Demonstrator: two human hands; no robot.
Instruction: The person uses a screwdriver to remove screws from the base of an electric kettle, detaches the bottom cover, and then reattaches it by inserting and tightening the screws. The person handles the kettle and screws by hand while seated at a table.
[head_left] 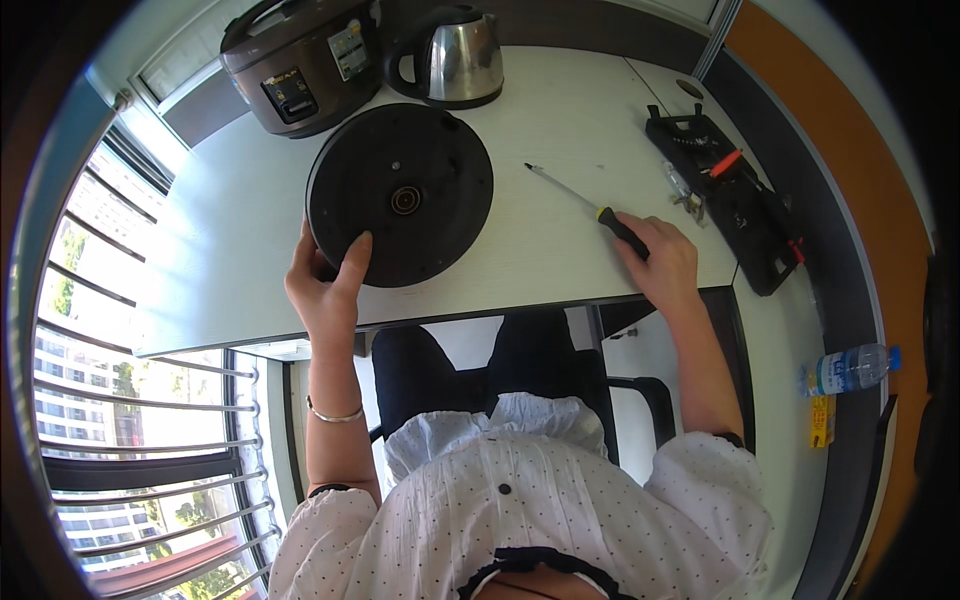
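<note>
My left hand (329,287) grips the lower left rim of a round black appliance base (435,235), thumb on its face and the other fingers behind it. The base is tilted up toward me over the white table. At its middle sits a ringed, coppery round socket (406,200), with a small bright spot above it. My right hand (664,262) is closed around the black and yellow handle of a screwdriver (570,190). Its shaft points to the upper left, with the dark tip near the table and apart from the base.
At the back left stand a brown rice cooker (300,75) and a steel kettle (462,65). On the right lie an open black tool case (735,205), with a red-handled tool (726,163) and small metal parts (690,207) beside it. A water bottle (855,370) lies farther right.
</note>
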